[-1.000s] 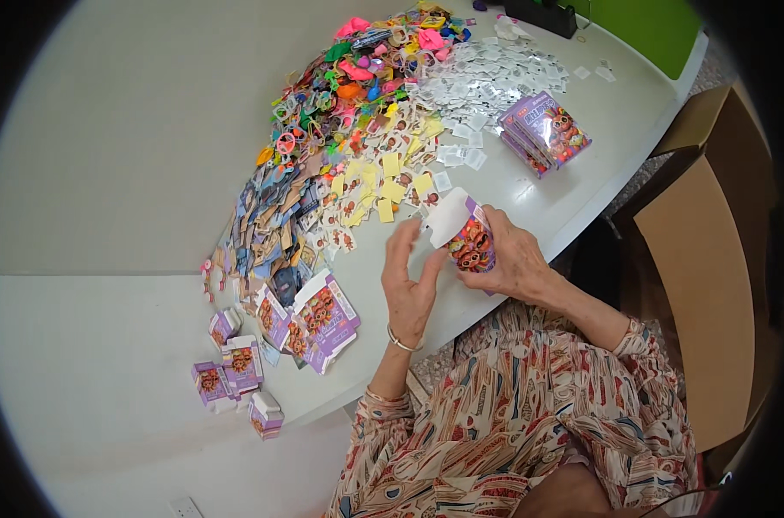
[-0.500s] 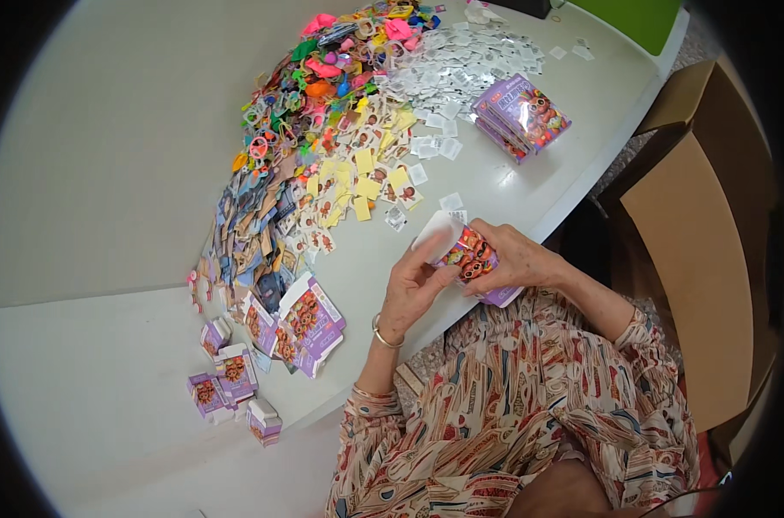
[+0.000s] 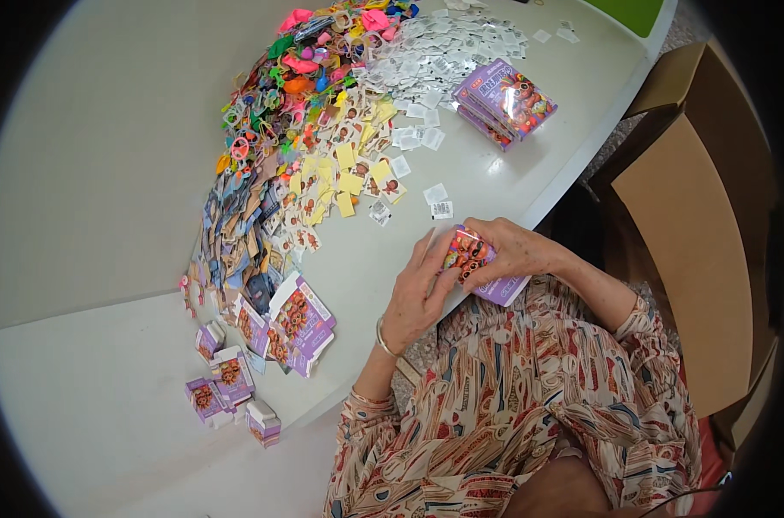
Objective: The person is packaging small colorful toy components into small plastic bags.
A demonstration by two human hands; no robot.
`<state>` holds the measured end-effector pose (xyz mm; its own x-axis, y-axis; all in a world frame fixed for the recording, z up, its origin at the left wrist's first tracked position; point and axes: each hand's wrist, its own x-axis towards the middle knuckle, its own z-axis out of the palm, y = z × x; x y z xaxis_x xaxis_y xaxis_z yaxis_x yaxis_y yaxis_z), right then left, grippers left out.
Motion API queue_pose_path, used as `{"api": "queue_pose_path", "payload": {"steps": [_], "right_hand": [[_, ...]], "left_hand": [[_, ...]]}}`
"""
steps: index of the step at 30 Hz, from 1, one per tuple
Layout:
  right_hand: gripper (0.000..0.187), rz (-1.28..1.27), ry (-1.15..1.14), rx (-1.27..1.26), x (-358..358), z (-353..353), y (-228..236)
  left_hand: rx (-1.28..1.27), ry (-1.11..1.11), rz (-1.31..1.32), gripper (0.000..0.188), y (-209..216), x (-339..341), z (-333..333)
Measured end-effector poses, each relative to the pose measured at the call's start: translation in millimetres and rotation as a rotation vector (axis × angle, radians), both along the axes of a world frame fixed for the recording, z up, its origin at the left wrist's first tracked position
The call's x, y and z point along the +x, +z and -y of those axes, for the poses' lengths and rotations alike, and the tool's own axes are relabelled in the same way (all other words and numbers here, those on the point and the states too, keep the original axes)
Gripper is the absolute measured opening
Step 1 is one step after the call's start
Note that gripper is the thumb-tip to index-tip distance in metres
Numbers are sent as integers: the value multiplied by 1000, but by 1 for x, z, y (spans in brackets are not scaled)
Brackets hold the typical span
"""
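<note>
Close to the table's front edge, both hands hold a purple carton (image 3: 469, 250) printed with colourful fruit-like figures. My left hand (image 3: 416, 298) has its fingers against the carton's left end, where a white flap edge shows, with the thumb on the front. Gripping the other side is my right hand (image 3: 517, 257), fingers over the top edge and thumb on the printed face. A purple part of the packaging (image 3: 502, 291) sticks out below that hand. The carton's inside is hidden. Small white square sachets (image 3: 439, 200) lie on the table just beyond the hands.
Similar purple cartons (image 3: 519, 99) stand grouped at the back right. A long heap holds colourful toys (image 3: 301, 78), white sachets (image 3: 443, 52), yellow-backed picture cards (image 3: 344, 173) and bluish paper pieces (image 3: 236, 224). Unfolded cartons (image 3: 301, 319) and small boxes (image 3: 228, 380) lie left; a cardboard box (image 3: 685, 259) stands right.
The carton's white flap, broadly visible before, now shows only as a thin edge as my left fingers press over it. The whole table view has shifted slightly left.
</note>
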<state>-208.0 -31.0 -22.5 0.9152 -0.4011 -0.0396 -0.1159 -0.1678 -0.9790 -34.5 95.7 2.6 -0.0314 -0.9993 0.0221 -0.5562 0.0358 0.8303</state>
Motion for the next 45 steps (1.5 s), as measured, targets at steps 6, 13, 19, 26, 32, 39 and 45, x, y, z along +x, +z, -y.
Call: {"api": "queue_pose_path", "payload": {"steps": [6,13,19,26,32,39,45], "right_hand": [[55,-29,-25,36,0,1,3],[58,-69,-19,-49,-1,2,5],[60,-56,22,2,-2,1,3],[61,-74,-8,-76,1,0,-3],[59,-82,28,-45,-1,-4,-2],[89,-163,-73,-63,-6,6,38],[118,258,-152,-63,3,-1,26]], "left_hand": [[-94,305,-133,37,8,-23,-3],[304,470,-867,27,17,-5,8],[261,529,-772,26,8,-9,5],[131,410,-255,30,6,-24,-5],[-99,381,-159,33,-12,-39,-15],[60,508,-873,25,5,3,8],[201,550,-1381,25,1,21,14]]}}
